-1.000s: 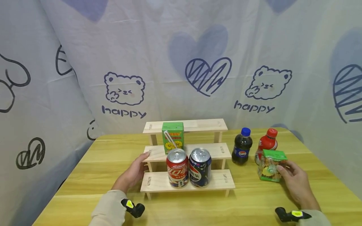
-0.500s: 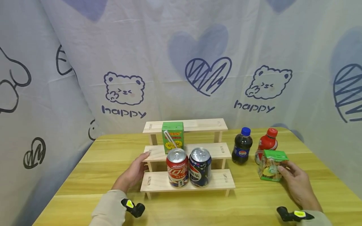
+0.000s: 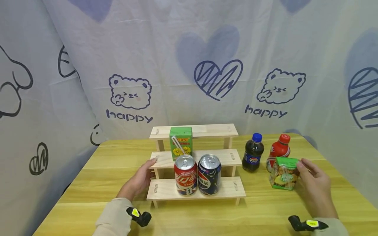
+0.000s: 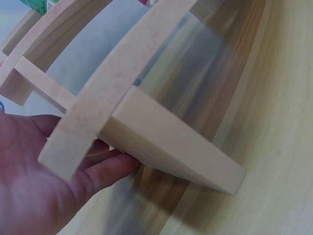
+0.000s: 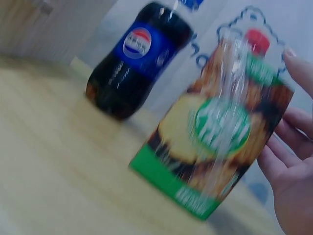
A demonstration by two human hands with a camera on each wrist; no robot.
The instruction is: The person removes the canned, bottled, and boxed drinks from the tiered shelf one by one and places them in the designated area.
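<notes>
The left hand (image 3: 138, 182) grips the left side of a pale wooden 3-tier rack (image 3: 228, 157); its middle tier bears a green box-shaped carton (image 3: 185, 143), its lowest a red metal can (image 3: 185, 178) and a dark-blue metal can (image 3: 209, 178). On the yellow wood-grain bench (image 3: 103, 170) stand a blue-capped dark bottle (image 3: 253, 154), a red plastic bottle (image 3: 279, 150), then a green-and-brown rectangular carton (image 3: 284, 175). Just beside it is the right hand (image 3: 317, 186), fingers apart (contact unclear).

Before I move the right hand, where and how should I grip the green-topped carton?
I'd pinch the green-topped carton across its left and right walls at mid-height, probably coming from the near right. It stands upright with flat sides; the red-capped bottle is close behind it, and the right hand is beside the carton's right edge.
</notes>
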